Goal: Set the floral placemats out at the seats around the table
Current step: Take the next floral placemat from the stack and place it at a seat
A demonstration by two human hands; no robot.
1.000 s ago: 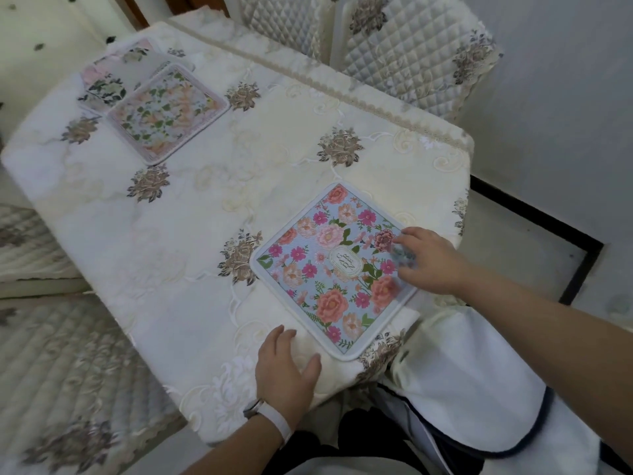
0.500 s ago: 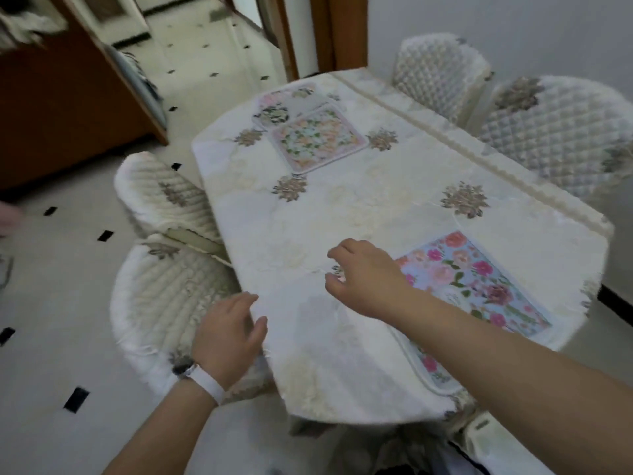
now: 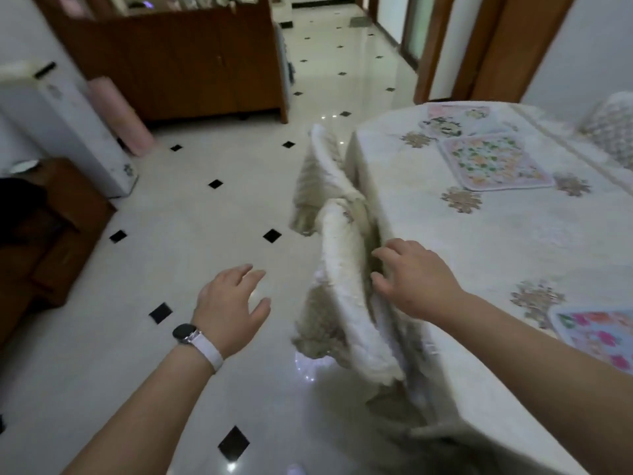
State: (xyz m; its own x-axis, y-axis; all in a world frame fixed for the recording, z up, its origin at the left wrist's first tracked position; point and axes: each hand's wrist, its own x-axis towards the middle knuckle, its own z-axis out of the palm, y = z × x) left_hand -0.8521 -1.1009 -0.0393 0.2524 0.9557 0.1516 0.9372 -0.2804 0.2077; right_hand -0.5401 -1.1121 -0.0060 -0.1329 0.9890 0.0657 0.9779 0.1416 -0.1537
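A blue placemat with pink flowers (image 3: pixel 596 332) lies at the near end of the cloth-covered table (image 3: pixel 479 241), partly cut off by the frame edge. A stack of floral placemats (image 3: pixel 493 162) rests at the far end, a pale green-and-orange one on top and another (image 3: pixel 455 120) showing behind it. My right hand (image 3: pixel 411 272) hovers over the table's left edge, by the back of the near chair, fingers spread and holding nothing. Out over the floor, my left hand (image 3: pixel 233 303) is open and empty, a white-strapped watch on its wrist.
Two quilted cream chairs (image 3: pixel 342 269) (image 3: pixel 322 173) are tucked against the table's left side; another chair (image 3: pixel 613 128) stands at the far right. White tiled floor (image 3: pixel 191 214) lies to the left, with a wooden cabinet (image 3: pixel 178 63), a white appliance (image 3: pixel 68 132) and dark furniture (image 3: pixel 37 234).
My right hand left the blue placemat lying on the table and moved to the table's left edge. My left hand came off the table, out over the floor. The view swung left.
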